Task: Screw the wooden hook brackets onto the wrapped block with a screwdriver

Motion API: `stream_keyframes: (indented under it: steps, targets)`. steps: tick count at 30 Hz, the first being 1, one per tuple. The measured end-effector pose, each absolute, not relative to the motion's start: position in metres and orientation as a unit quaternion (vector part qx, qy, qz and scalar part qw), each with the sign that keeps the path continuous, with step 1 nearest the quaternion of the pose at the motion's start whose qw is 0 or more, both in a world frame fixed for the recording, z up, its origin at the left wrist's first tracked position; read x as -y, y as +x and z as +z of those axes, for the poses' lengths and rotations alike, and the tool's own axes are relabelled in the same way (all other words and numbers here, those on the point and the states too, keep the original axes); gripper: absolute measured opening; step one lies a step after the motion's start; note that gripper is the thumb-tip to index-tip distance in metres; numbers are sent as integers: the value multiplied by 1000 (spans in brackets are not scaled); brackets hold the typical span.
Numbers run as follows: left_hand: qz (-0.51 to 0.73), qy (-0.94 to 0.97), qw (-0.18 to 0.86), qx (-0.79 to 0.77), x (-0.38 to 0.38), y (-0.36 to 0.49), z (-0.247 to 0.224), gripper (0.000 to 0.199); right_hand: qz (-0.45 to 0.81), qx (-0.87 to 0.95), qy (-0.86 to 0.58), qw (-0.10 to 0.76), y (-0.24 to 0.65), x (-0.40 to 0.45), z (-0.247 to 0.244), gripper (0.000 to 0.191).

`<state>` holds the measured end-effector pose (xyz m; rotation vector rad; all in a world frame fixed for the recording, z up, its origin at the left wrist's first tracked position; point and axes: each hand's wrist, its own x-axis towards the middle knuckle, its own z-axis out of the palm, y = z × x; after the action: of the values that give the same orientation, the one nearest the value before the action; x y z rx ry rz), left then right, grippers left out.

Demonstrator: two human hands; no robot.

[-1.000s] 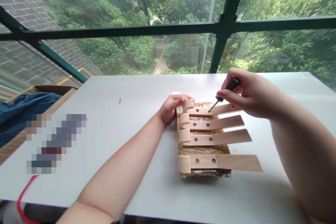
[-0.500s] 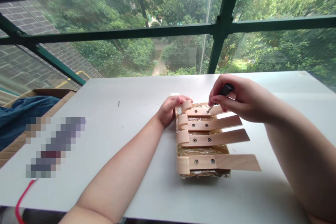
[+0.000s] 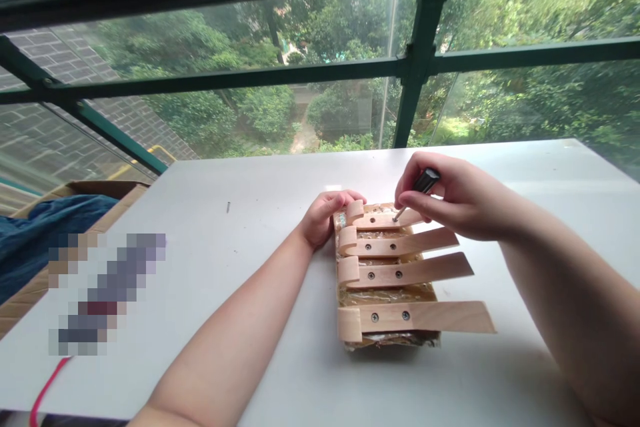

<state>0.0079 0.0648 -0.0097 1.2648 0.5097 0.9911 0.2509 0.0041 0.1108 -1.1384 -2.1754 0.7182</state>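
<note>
My right hand [image 3: 453, 197] grips a screwdriver [image 3: 427, 179] by its black handle. The metal shaft slants down to the left, its tip at the right-hand screw of the farthest wooden strip [image 3: 383, 221]. My left hand [image 3: 320, 215] is closed around the far left corner of a box [image 3: 385, 295] wrapped in clear tape; some of its fingers are hidden behind it. Several pale strips with curled left ends lie across the box. The nearest strip [image 3: 450, 317] has two screws in it, and the strips' right ends stick out past the box.
The box rests on a white table [image 3: 280, 360]. A small metal screw-like piece [image 3: 229, 207] lies to the left. A blurred-out object [image 3: 117, 287] with a red cord [image 3: 47, 390] is farther left, beside a cardboard box [image 3: 127, 203] holding blue cloth [image 3: 55, 217]. Windows [image 3: 320, 73] rise behind.
The camera view has tilted slightly, so everything sits a little lower. The screwdriver handle has turned slightly in my right hand, its tip still at the same screw. My left hand keeps its hold.
</note>
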Motion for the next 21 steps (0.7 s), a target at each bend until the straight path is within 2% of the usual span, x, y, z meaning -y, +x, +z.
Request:
stream_keyframes:
  steps: [6, 9, 16, 21]
  targets:
    - [436, 554, 669, -235, -64, 8, -9, 45, 356, 811, -371, 278, 258, 2, 116, 26]
    - [435, 550, 671, -242, -64, 7, -9, 45, 379, 816, -343, 270, 262, 4, 117, 25]
    - [438, 550, 666, -250, -64, 7, -9, 46, 338, 830, -358, 263, 259, 7, 122, 29]
    - [439, 549, 668, -244, -63, 8, -8, 45, 304, 849, -345, 261, 259, 7, 127, 23]
